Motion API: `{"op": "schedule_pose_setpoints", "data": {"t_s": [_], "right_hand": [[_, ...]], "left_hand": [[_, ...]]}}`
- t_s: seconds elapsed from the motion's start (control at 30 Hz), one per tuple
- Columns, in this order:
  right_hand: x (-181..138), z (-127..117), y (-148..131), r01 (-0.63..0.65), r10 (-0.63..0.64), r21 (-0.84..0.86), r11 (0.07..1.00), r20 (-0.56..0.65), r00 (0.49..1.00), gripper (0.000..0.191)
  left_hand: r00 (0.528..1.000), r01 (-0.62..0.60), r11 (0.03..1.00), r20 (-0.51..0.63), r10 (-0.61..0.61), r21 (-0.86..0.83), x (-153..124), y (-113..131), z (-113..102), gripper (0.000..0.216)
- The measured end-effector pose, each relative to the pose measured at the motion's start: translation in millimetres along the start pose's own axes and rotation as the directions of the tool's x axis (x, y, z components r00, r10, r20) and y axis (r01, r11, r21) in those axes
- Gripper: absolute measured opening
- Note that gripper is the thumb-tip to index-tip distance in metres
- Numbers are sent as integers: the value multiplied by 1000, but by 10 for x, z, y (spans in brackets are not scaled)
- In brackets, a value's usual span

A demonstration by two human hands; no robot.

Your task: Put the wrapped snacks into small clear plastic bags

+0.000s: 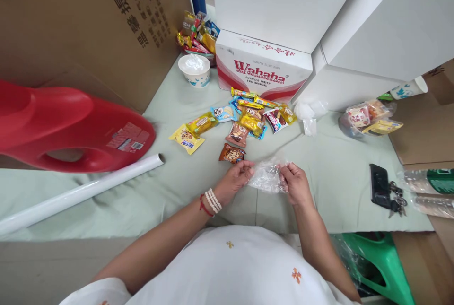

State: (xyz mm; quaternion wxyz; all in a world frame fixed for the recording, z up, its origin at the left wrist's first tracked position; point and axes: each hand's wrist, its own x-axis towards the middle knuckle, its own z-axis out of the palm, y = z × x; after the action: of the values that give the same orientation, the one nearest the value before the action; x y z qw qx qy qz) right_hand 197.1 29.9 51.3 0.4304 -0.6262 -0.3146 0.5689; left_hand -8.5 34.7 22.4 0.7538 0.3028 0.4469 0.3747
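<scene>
Between my two hands a clear plastic bag [266,177] is stretched, thin and crinkled. My left hand [237,179] pinches its left side, and my right hand [294,182] grips the right side with fingers closed. Just beyond my left hand lies a brown snack packet [231,153]. Farther back is a loose heap of wrapped snacks, with a yellow cookie packet [187,138], a light blue packet [224,114] and a dark-and-white packet [276,120] among them. No snack shows inside the bag.
Behind the snacks stands a Wahaha carton [262,66], beside a paper cup [194,71] and a pile of snacks [198,33]. A red jug [102,125] and white tube [81,194] lie left. At right are a bagged snack bundle [367,118], keys [397,198] and bottles [434,181].
</scene>
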Motion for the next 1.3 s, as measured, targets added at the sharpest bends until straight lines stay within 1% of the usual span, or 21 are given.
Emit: {"op": "schedule_pose_setpoints", "data": {"t_s": [0.1,0.3,0.37,0.47,0.53,0.6,0.67,0.7,0.77,0.83,0.9,0.97,1.0,1.07,1.1,1.13,1.17,1.2,1.23,1.27,1.3], "right_hand": [[6,29,12,-18,17,53,998,18,1000,43],[-30,-73,-17,0,3,60,998,-50,999,46],[-54,-139,-29,1,4,78,997,-62,998,46],[-96,-188,-20,-6,13,195,981,-34,999,46],[-124,-163,11,-20,18,258,966,9,1000,45],[-143,-99,65,-31,17,265,964,57,998,45],[-144,-25,136,-26,7,235,972,79,997,44],[-135,4,175,-4,-9,198,980,64,998,43],[-100,34,248,68,-69,53,996,7,998,41],[-56,26,298,144,-149,-120,982,-34,988,40],[-24,-1,312,195,-212,-218,956,-56,976,40],[-15,-30,287,225,-254,-246,943,-95,962,39],[-19,-42,265,228,-263,-240,944,-122,957,39],[-32,-64,212,218,-251,-169,961,-207,946,38],[-37,-75,186,209,-229,-104,972,-245,942,37],[-37,-88,165,206,-206,-32,978,-275,939,37],[-33,-101,148,204,-186,33,978,-289,939,38],[-24,-114,137,199,-168,82,977,-288,943,39],[-11,-124,132,188,-152,112,976,-270,951,41],[6,-130,131,174,-139,127,976,-246,959,41],[25,-129,134,159,-126,135,978,-225,966,40]], "left_hand": [[1000,23,1000,12,-23,-14,14,-28,37,55],[979,-67,991,-200,43,-113,109,-25,-52,53],[975,-86,990,-215,61,-108,98,1,-92,50],[992,-34,995,-120,22,-97,51,19,-76,53],[997,69,989,-17,-72,-129,17,12,-3,58],[975,212,959,113,-193,-189,-12,1,98,61],[947,284,932,218,-236,-225,-34,-4,200,61],[951,260,938,229,-208,-229,-42,-3,244,59],[979,134,972,176,-100,-193,-49,3,315,54],[992,23,995,127,-11,-92,-39,8,357,52],[988,-20,1000,152,17,20,-20,10,368,52],[987,-72,995,148,60,75,-16,15,344,52],[988,-115,989,115,105,91,-31,20,316,50],[968,-252,955,22,251,159,-107,36,227,43],[942,-330,917,16,335,222,-166,44,168,39],[912,-407,866,73,404,289,-236,50,101,36],[878,-479,808,202,434,343,-309,52,31,34],[833,-537,760,372,410,366,-378,50,-39,32],[776,-574,731,531,341,369,-436,44,-105,32],[723,-580,726,643,251,370,-475,37,-161,36],[706,-560,733,686,177,386,-491,31,-204,40]]}}
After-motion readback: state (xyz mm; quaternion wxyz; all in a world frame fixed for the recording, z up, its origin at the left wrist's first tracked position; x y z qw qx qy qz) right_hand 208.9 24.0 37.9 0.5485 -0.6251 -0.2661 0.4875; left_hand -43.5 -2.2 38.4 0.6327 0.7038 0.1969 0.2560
